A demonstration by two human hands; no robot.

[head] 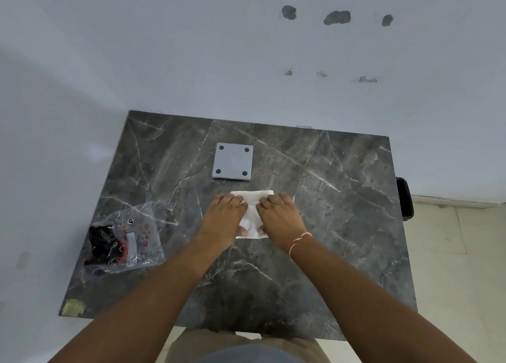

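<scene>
A white paper napkin [252,198] lies flat near the middle of the dark marble table [342,198]. My left hand [223,217] rests on its left half and my right hand [279,216] on its right half, fingers stretched forward and thumbs pressing its near edge. Most of the napkin is hidden under my hands. Just beyond it sits a grey square plate [232,161] with four dark round pads at its corners, apart from the napkin.
A clear plastic bag [126,239] with black, red and white contents lies at the table's left. A white wall stands right behind the table. A black object [405,201] sits off the right edge. Tape [72,307] marks the near left corner.
</scene>
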